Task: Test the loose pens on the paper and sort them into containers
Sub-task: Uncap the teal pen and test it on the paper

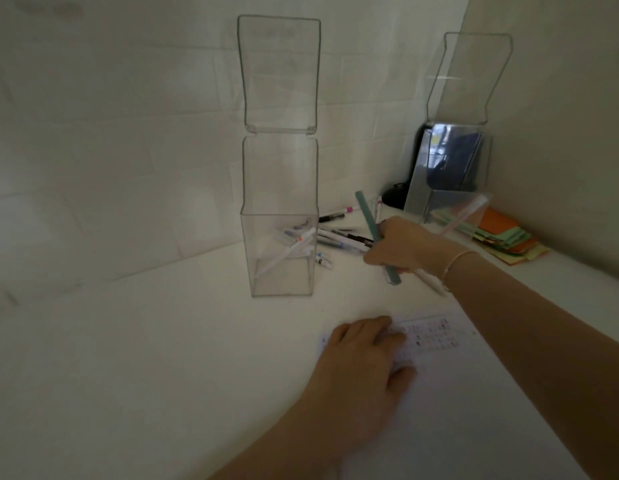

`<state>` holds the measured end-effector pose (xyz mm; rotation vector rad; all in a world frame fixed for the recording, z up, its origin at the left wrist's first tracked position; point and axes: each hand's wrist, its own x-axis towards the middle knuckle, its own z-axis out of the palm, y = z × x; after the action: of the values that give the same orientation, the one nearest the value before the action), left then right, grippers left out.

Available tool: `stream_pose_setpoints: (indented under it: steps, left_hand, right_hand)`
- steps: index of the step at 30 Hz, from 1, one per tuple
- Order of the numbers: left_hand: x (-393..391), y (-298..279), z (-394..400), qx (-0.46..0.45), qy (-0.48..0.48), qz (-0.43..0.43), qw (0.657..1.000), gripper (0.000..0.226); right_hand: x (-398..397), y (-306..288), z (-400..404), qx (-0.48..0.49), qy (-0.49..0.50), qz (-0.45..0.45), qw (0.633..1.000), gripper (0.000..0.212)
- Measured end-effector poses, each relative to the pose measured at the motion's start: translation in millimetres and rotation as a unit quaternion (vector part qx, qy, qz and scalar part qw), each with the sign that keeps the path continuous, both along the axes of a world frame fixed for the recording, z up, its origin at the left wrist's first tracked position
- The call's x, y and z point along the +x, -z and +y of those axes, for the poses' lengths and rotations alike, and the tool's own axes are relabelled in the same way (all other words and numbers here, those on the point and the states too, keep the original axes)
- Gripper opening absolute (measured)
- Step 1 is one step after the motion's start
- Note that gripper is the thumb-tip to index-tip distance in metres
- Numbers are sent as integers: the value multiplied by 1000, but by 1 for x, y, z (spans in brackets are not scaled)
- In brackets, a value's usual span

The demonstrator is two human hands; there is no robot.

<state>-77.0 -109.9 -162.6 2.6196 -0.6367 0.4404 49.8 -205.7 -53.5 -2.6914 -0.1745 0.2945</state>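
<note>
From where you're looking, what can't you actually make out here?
- Head view: marks on the paper are too small and blurred to read.
- The right hand hides how many pens it holds besides the teal pen.
- The left hand covers the paper's corner.

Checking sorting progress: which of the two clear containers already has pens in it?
The nearer clear container, standing mid-table left of the right hand, holds a few pens. The far container in the corner shows only dark reflections, no pens visible.

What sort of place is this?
Probably a home or office desk corner: a white tabletop against a white wall, tall clear plastic containers, loose pens and a stack of coloured paper notes.
</note>
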Motion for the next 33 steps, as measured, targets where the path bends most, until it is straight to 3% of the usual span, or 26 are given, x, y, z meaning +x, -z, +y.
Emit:
stream_pose_setpoints:
  steps: [3,4,7,13,16,21,24,26,29,31,33]
  left_hand:
    - [1,1,0,-1,-6,0,1000,48]
    - [0,0,-1,-10,-4,4,1000,50]
    - [0,-10,-1,-104,-27,64,992,46]
    - [-5,-29,2,-289,-114,107,945,40]
    - [1,-35,9,-318,-155,107,929,40]
    - [1,-43,14,-409,-39,108,905,10]
    - [2,-47,14,-412,-4,113,904,25]
    - [0,-50,15,-448,21,122,886,33]
    - [-5,-48,24,-502,38,109,857,39]
    - [-1,-48,33,-532,-1,89,842,41]
    - [5,-50,37,-533,-58,88,840,42]
  right_hand:
    - [-22,-17,-14,265,16,141,954,17]
    - [-27,-20,-17,308,5,165,937,21]
    - [-36,-21,-19,298,-22,119,947,31]
    - [-43,-23,-12,357,-73,64,929,29]
    - [-46,-25,-10,339,-94,30,936,30]
    - [-57,-15,1,314,-137,19,939,29]
    - [-60,-22,-1,337,-173,59,924,29]
    - [-57,-35,-9,379,-166,74,908,28]
    - [-41,-67,-35,455,-60,-22,888,21]
    - [-40,-86,-51,433,-31,-79,898,16]
    - [-49,-90,-56,406,-41,-70,910,19]
